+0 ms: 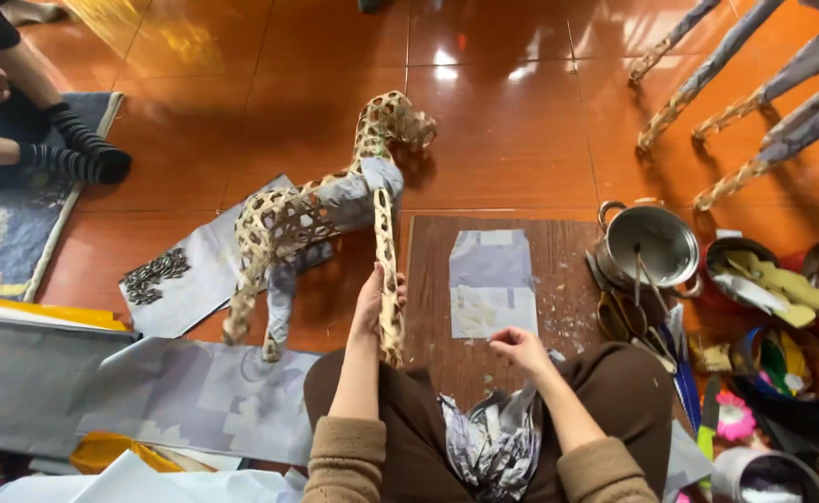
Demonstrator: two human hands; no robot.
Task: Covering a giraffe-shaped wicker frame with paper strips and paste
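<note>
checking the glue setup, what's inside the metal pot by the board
Inside the metal pot, two thin sticks lean against its wall. Glare hides the bottom, so any contents there cannot be made out.

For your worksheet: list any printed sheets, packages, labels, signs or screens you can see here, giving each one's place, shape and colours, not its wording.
No packages, signs or screens show; only paper sheets.
Cut paper piece: on the brown board, rectangular, grey-blue over cream.
Patterned sheet: on the floor left of the woven animal frame, grey with a dark speckled patch.
Large grey sheets: floor, lower left, pale blocks.
</note>
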